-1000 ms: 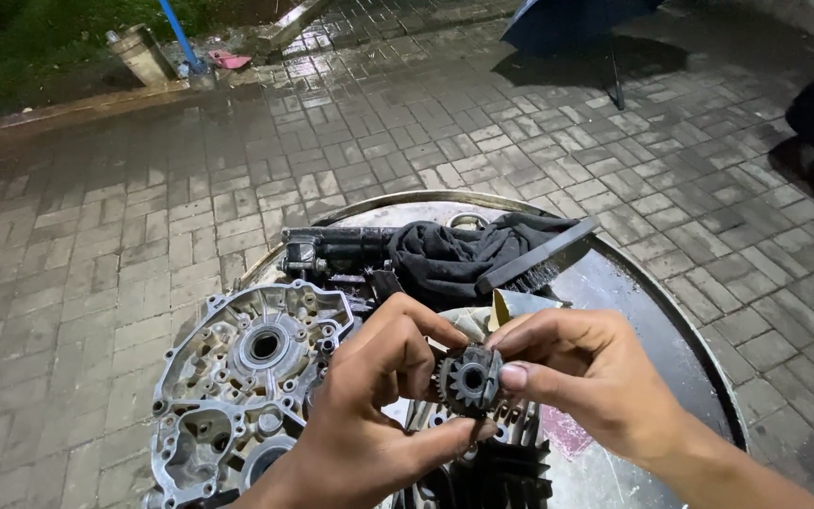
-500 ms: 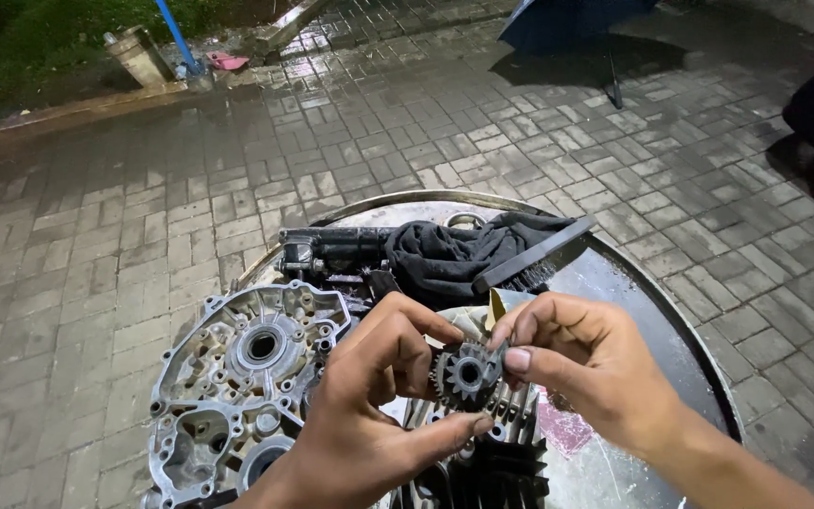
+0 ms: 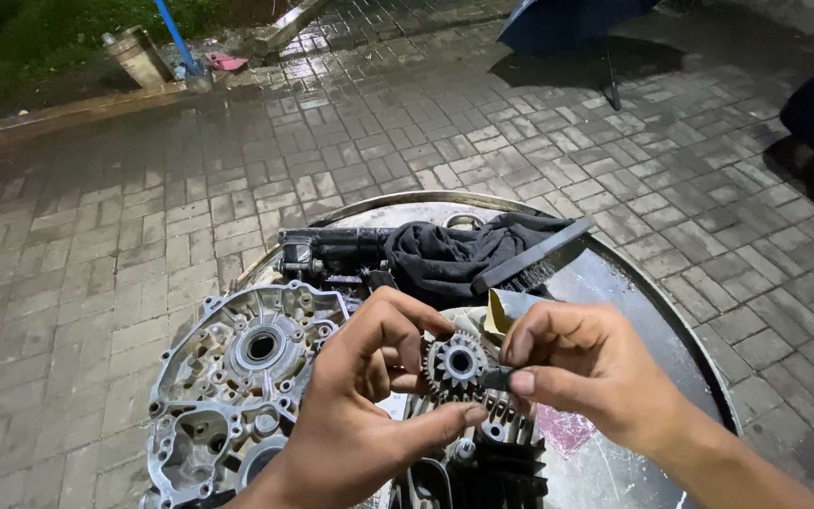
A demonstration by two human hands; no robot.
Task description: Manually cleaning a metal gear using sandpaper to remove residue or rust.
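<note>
My left hand [image 3: 360, 405] holds a small dark toothed gear [image 3: 454, 363] between thumb and fingers, face toward me. My right hand [image 3: 581, 368] pinches a small dark piece [image 3: 496, 379] against the gear's right edge. Both hands hover over a round metal tray [image 3: 652, 311]. A grey aluminium engine case half [image 3: 237, 377] lies under and left of my left hand. A black finned engine part [image 3: 496, 462] sits just below the gear.
A dark cloth [image 3: 454, 254], a black brush [image 3: 534, 254] and a dark motor-like part [image 3: 332, 253] lie at the tray's far side. A pink stain [image 3: 565, 432] marks the tray. Wet paving bricks [image 3: 96, 264] surround it. An umbrella [image 3: 567, 19] stands at the back.
The gear has stayed in my left hand. My right hand's fingers have shifted in closer against the gear's right edge, and both hands sit slightly higher in view.
</note>
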